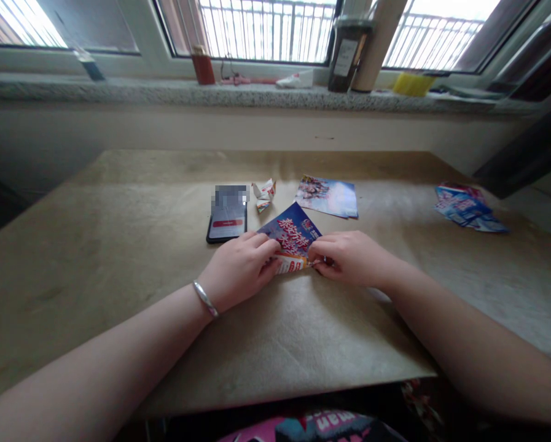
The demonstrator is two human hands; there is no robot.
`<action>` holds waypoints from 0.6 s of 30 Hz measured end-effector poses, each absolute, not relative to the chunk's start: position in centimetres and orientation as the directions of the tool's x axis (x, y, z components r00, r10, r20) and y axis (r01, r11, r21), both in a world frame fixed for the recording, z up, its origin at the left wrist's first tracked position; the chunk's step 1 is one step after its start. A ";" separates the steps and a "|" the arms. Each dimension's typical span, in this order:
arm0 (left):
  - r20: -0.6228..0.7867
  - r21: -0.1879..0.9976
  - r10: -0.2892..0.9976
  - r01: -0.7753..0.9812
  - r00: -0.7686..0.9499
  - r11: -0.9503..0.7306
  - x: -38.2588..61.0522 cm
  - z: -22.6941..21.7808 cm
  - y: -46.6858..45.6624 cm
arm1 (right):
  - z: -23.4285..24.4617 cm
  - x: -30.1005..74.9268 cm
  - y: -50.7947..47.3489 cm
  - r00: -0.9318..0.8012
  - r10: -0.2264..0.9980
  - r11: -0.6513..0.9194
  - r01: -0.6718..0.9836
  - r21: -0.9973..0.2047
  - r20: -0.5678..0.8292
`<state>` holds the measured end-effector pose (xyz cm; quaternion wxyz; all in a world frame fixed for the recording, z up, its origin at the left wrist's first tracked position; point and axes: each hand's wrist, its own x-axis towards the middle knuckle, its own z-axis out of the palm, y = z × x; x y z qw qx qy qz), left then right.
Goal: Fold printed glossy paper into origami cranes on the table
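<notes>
A printed paper sheet [291, 230], dark blue with large white-and-red characters, lies on the table with its near edge folded up to show a white and orange strip. My left hand [242, 264] is closed on the left end of that fold. At the fold's right end, my right hand [344, 258] pinches the paper between thumb and fingers. Just beyond my left hand rests a phone [228, 215] with a lit screen. Beside it stands a small folded paper figure [265, 194], white with orange and red print.
Light-blue printed sheets [328, 195] lie behind the folded paper. A fanned pile of blue and red leaflets [468, 209] sits at the table's far right. Along the stone windowsill [155, 92] stand a dark jar [347, 58], a red-brown container [203, 65] and a yellow item [413, 84].
</notes>
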<state>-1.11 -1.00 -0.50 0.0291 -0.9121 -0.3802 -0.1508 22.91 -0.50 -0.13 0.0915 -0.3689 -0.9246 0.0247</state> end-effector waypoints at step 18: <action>0.201 0.079 0.734 0.736 0.649 -0.673 -1.0 -0.6 -0.7 | -1.0 23.2 0.4 -0.723 0.668 0.739 0.616 -0.271 0.177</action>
